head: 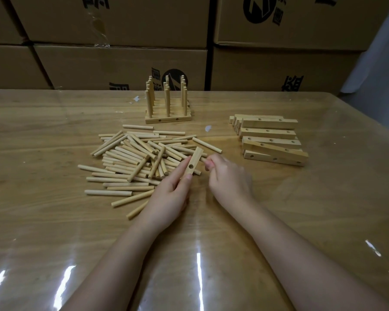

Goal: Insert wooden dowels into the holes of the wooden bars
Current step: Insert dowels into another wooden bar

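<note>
Head view: left hand (166, 195) grips bar (194, 159); far bars (168, 119) hold upright dowels (167, 102).

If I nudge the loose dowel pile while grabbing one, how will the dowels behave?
Probably roll: the dowels are round and the table looks glossy. Likely stiff and light, being short plain wood. Crossed ones may slide apart.
</note>
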Tool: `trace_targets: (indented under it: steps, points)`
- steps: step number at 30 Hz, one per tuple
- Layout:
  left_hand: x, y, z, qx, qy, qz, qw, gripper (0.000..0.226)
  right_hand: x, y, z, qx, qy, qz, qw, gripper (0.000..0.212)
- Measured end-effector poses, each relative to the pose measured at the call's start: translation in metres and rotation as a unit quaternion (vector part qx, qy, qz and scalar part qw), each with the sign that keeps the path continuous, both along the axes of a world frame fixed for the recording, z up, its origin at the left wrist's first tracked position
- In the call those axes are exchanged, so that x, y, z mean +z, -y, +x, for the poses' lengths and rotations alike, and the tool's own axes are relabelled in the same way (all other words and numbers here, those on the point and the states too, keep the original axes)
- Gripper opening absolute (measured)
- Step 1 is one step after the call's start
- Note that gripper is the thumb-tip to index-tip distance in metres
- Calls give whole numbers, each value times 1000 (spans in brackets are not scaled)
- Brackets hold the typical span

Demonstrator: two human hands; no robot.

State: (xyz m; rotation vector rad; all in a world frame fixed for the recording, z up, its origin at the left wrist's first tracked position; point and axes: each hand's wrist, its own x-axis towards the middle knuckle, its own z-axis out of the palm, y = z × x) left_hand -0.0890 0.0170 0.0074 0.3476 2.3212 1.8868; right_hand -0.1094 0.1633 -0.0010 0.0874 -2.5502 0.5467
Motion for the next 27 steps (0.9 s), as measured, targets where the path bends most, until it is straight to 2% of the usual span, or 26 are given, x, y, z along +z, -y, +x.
trace_targets:
  steps: [5,10,14,17,19,21,24,27]
  points:
    - [-5,2,-1,-8,-16,-39,999,45,-1,-4,-4,16,23,-19,999,20]
    - [-9,-2,-7,11,-4,11,1000,44,-3,-1,-11,49,12,-48,998,23]
    - [-11,-1,-10,34,20,65,997,38,-1,1,-11,70,-59,-140,986,29]
    - [-9,-1,-11,58,58,155,985,33,0,-8,-13,1,-91,-298,950,30]
    - [-8,1,-14,78,76,190,976,35,-1,-14,-17,-40,-62,-370,926,26]
    - [-6,4,-18,79,95,220,968,40,-4,-19,-23,-49,11,-332,942,26]
    - [-4,10,-19,51,119,287,949,45,-11,-20,-28,-13,107,-156,982,35]
    - [-2,13,-20,50,129,350,926,45,-13,-19,-28,-10,177,-24,984,39]
